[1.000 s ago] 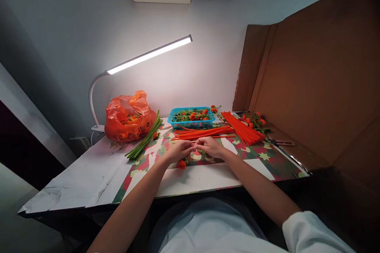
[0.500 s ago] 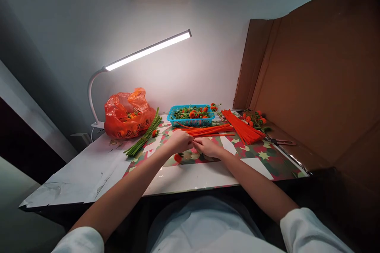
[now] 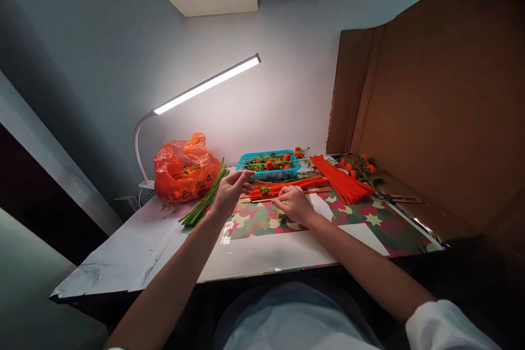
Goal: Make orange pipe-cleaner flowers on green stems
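My left hand (image 3: 233,191) is raised over the table's middle, with its thumb and fingertips pinched together. Whatever sits in that pinch is too small to make out. To its right, my right hand (image 3: 294,205) is lower, fingers curled and closed, their contents hidden. A thin pale stick (image 3: 261,200) lies just left of the right fingertips. Between the hands shows a small green leafy piece (image 3: 264,190) against a bundle of orange-red fuzzy stems (image 3: 303,182). Behind the hands stands a blue basket (image 3: 268,175) holding orange pompom-like flowers (image 3: 269,165) with green stems.
At the left are an orange plastic bag (image 3: 186,183) and a bundle of green stems (image 3: 205,202). A fan of orange-red strips (image 3: 342,180), more orange flowers (image 3: 356,167) and a pliers-like tool (image 3: 397,198) lie right. A lit lamp (image 3: 209,83) and cardboard (image 3: 430,93) rise behind.
My hands were together at the middle and have moved apart, the left one upward. The orange flower below them no longer shows there. The view has tilted up slightly.
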Available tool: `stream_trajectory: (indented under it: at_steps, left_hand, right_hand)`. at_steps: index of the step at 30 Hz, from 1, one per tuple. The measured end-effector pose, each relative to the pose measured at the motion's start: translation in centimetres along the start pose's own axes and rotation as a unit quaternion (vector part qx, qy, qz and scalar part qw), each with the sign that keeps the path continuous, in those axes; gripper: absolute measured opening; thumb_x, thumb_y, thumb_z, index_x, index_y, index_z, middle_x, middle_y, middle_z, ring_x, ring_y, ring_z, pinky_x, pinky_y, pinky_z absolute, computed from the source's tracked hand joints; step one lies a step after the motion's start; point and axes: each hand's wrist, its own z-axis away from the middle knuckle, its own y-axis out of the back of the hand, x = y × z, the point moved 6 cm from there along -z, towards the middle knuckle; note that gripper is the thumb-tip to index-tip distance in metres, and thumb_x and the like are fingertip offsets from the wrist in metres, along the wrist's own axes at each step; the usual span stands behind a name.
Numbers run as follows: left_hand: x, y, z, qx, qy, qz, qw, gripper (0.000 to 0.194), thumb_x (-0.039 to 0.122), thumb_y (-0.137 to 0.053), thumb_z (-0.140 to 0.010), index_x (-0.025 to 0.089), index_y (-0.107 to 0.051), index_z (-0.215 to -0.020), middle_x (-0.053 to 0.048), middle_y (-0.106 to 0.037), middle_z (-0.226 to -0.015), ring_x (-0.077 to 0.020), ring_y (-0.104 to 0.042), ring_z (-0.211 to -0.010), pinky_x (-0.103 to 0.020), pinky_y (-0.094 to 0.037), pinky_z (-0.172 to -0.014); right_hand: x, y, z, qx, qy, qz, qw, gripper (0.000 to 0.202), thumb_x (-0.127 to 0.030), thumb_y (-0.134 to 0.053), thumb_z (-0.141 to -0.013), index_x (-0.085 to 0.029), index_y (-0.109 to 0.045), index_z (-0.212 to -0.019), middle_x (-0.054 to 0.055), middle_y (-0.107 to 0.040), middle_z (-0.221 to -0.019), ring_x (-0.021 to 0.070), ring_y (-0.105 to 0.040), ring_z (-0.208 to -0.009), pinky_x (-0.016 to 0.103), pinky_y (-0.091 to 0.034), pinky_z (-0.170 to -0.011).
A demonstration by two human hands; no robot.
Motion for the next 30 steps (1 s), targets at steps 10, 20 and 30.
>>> stream_trajectory:
  at_steps: [10, 20, 30]
  left_hand:
    - [-1.1, -1.1, 5.0, 0.134, -0.01, 0.097, 0.986, 0.037, 0.051, -0.055, -0.084, 0.016, -0.064, -0.088, -0.005, -0.072, -0.083, -0.0154, -0.069, -0.064, -0.026, -0.056, -0.058]
    - [-0.5, -2.1, 3.5, 0.089, -0.108, 0.021, 0.99, 0.025, 0.04, -0.058, -0.085, 0.017, -0.068, -0.081, -0.006, -0.072, -0.079, -0.0182, -0.069, -0.072, -0.029, -0.056, -0.069]
    - [0.3, -4.6, 0.2, -0.096, -0.073, 0.041, 0.992, 0.026, 0.038, -0.066, -0.078, 0.015, -0.067, -0.066, 0.003, -0.057, -0.043, -0.009, -0.052, -0.039, -0.018, -0.043, -0.04]
  right_hand:
    - [-1.3, -0.1, 0.4, -0.017, -0.001, -0.24, 0.971, 0.044, -0.049, -0.049, -0.088, -0.019, -0.058, -0.119, 0.01, -0.067, -0.107, 0.022, -0.065, -0.096, 0.036, -0.049, -0.085]
    - [0.0, -1.2, -0.4, 0.037, -0.059, -0.43, 0.9, 0.047, -0.052, -0.07, -0.071, -0.019, -0.061, -0.104, 0.008, -0.072, -0.094, 0.0215, -0.07, -0.083, 0.04, -0.055, -0.083]
    - [-1.2, -0.5, 0.4, 0.023, 0.034, -0.32, 0.946, 0.026, -0.033, -0.07, -0.075, -0.021, -0.072, -0.098, 0.005, -0.071, -0.096, 0.0233, -0.066, -0.092, 0.037, -0.053, -0.083]
